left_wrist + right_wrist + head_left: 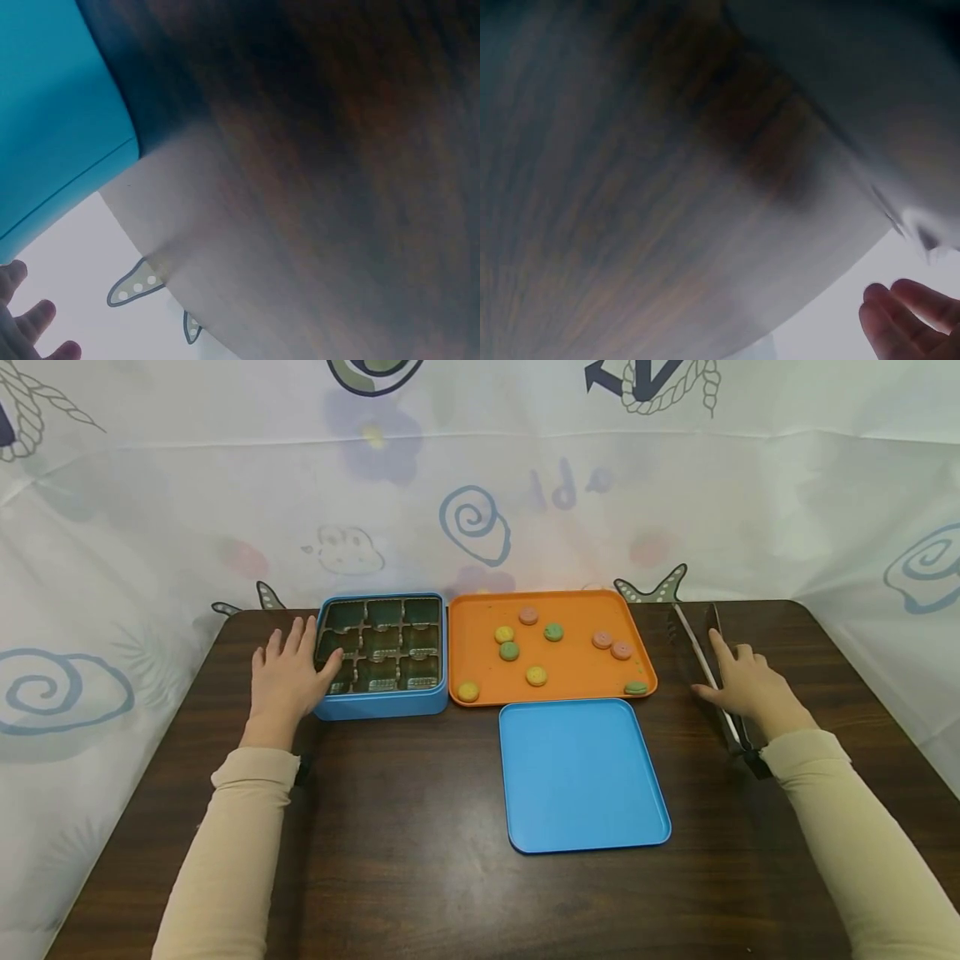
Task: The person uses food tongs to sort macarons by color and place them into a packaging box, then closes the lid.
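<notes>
A blue box (381,703) with a clear insert (381,642) divided into several compartments stands at the back left. My left hand (285,685) is at its left side, fingers spread and the thumb over the box's edge. In the left wrist view, the blue box wall (60,112) is close, with fingertips (37,319) at the lower left. Metal tongs (701,656) lie on the right, arms apart. Over them is my right hand (750,689), its fingers extended and thumb reaching across one arm. The right wrist view shows its fingertips (900,311) beside a blurred grey surface.
An orange tray (480,672) next to the box carries several pink, green and yellow macarons (536,676). In front of it lies a flat blue tray (581,777). All rest on a dark wooden table (405,860), with a printed white curtain (262,510) behind.
</notes>
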{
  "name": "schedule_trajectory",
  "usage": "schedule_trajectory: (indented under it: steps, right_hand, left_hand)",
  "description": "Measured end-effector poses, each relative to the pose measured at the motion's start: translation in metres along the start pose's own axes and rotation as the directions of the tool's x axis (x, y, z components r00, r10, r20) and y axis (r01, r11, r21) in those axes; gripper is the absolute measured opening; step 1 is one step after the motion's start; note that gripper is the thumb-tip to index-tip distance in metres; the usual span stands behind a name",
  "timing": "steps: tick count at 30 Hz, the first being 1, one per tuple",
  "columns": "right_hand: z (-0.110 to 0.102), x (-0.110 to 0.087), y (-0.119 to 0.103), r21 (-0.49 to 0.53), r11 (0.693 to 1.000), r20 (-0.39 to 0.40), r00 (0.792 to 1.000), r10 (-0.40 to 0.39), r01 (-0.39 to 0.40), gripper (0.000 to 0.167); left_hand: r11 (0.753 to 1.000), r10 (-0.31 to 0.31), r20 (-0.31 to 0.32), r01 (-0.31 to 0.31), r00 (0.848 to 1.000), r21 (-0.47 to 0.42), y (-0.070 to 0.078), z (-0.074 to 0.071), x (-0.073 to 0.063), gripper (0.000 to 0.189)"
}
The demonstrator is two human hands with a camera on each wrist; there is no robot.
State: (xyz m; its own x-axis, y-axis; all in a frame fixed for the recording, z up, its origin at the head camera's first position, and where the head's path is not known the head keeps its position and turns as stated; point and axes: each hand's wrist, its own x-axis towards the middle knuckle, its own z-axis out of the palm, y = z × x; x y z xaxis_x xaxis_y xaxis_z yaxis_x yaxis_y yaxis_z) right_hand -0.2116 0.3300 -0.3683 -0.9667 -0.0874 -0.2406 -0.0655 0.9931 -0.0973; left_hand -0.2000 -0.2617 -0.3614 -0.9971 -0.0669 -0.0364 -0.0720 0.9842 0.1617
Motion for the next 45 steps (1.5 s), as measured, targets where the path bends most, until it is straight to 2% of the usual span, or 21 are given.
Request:
schedule_trajectory:
  steps: [9, 21, 24, 31, 37, 45]
  right_hand:
    - [0.004, -0.001, 0.001, -0.023, 0.999, 0.017, 0.999, -0.048, 0.048, 0.092]
    - [0.005, 0.001, 0.003, 0.084, 0.996, 0.045, 0.998, -0.039, 0.035, 0.089]
    - [0.005, 0.000, 0.006, 0.102, 0.994, 0.008, 0.999, -0.048, 0.047, 0.086]
    - [0.000, -0.004, 0.009, 0.130, 0.988, -0.167, 0.984, -0.066, 0.089, 0.071]
    - [-0.003, -0.006, 0.013, 0.172, 0.981, -0.229, 0.972, -0.049, 0.090, 0.063]
    - [-0.009, -0.012, 0.017, 0.201, 0.970, -0.324, 0.944, -0.067, 0.138, 0.054]
  left_hand:
    - [1.000, 0.016, 0.041, -0.015, 0.999, -0.017, 0.000, 0.001, 0.001, 0.075]
    - [1.000, 0.015, 0.049, -0.014, 0.999, -0.020, -0.002, 0.004, 0.003, 0.074]
    - [1.000, 0.015, 0.048, -0.014, 0.999, -0.021, -0.002, 0.004, 0.002, 0.073]
    - [1.000, 0.015, 0.035, -0.014, 0.999, -0.025, 0.000, 0.003, 0.001, 0.073]
    - [0.999, 0.019, 0.029, -0.019, 0.999, -0.029, 0.000, 0.004, 0.000, 0.071]
    - [1.000, 0.027, 0.004, -0.027, 1.000, -0.013, 0.001, 0.004, -0.002, 0.068]
